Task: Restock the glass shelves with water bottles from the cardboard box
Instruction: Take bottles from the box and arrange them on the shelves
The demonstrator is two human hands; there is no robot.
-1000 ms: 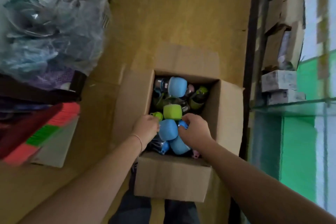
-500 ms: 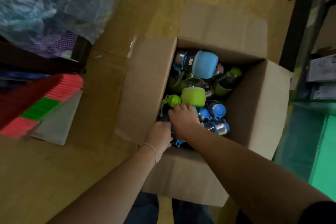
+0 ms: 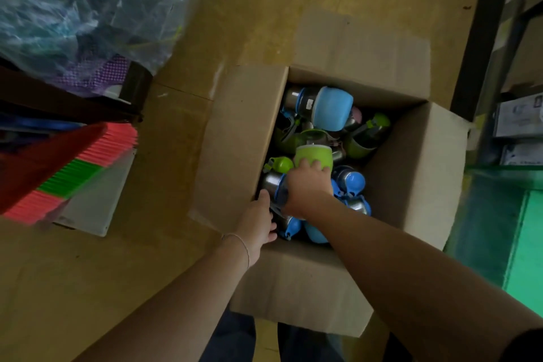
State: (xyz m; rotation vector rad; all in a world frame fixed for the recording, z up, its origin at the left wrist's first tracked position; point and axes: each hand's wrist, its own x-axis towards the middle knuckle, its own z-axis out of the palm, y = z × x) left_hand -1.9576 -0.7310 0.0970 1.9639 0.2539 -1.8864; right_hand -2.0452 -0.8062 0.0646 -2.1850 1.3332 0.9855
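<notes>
An open cardboard box (image 3: 238, 138) on the floor holds several steel water bottles with blue, green and pink caps. My right hand (image 3: 308, 188) reaches into the box and grips a steel bottle with a blue collar (image 3: 273, 185), its fingers against a green-capped bottle (image 3: 313, 153). My left hand (image 3: 258, 223) is at the box's near left corner, fingers curled round a dark bottle part that is mostly hidden. A large blue-capped bottle (image 3: 326, 107) lies at the far side of the box.
A clear plastic sack of goods (image 3: 88, 9) sits at upper left. Red, pink and green stacked items (image 3: 58, 167) lie on the left. The glass shelf (image 3: 505, 170) with white cartons (image 3: 520, 117) and a dark frame post (image 3: 482, 32) stand on the right.
The view has shifted closer over the box. My right hand has lifted a steel bottle with a blue collar slightly out of the pile. My left hand has stayed at the near left corner.
</notes>
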